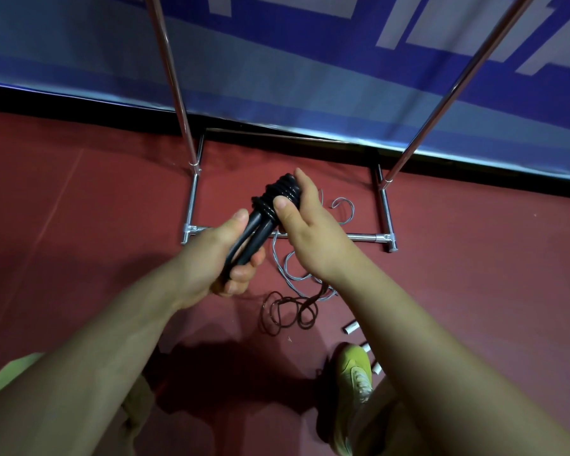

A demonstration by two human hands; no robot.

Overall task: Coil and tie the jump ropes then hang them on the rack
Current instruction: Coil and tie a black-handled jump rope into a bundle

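Head view: At the centre of the frame, a person holds a black jump rope (270, 209) bundled into a tight stick, its 2 handles side by side and its cord wound in rings around their upper end. The bundle's long axis runs diagonally, from the lower left near the palm up to the right, its wrapped end pointing toward the upper middle of the frame. The left hand (222, 258) is clenched around the lower ends of the handles, thumb laid along them. The right hand (305, 222) grasps the coiled upper end, thumb pressed on the rings and fingers curled behind.

Below the hands, on the red floor (79, 199), lie 2 loose ropes: a grey one (290, 268) in open loops at centre, and a dark one (287, 312) tangled just below it, the 2 overlapping at lower centre. The chrome rack (359, 237) stands against a blue banner (277, 60), its base bars framing the centre and its 2 uprights rising to the upper left and upper right. A yellow-green shoe (354, 373) shows at lower right, beside white handles (351, 327).
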